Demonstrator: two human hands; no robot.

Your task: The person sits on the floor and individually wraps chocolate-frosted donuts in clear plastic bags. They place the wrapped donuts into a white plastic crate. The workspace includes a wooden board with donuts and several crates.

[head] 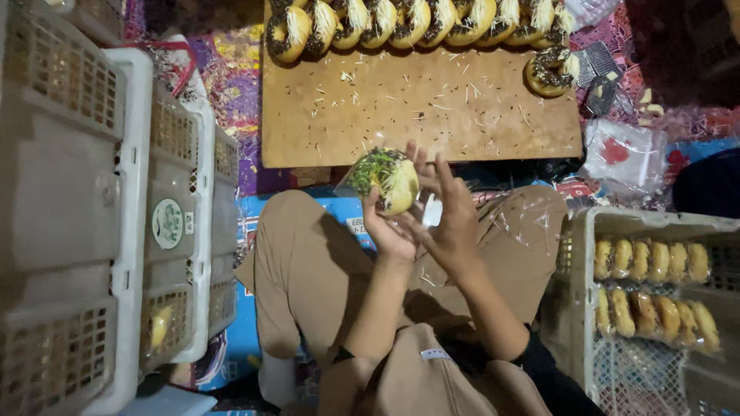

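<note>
The round topped doughnut in a clear plastic bag (383,179) sits upright, clamped in the left hand (389,231) above the lap just short of the brown wooden board's (420,115) near edge, with the right hand (451,212), fingers spread, touching the bag's right side.

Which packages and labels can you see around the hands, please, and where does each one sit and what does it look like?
Clear plastic wrapper: in the left hand, around a topped doughnut; the right hand touches it.
Round sticker: on the white crate at left; white with a green ring.
Wrapped doughnuts: two rows in the pale crate at right; glossy clear bags.
Plastic bags: right of the wooden board; clear, with a red patch.
</note>
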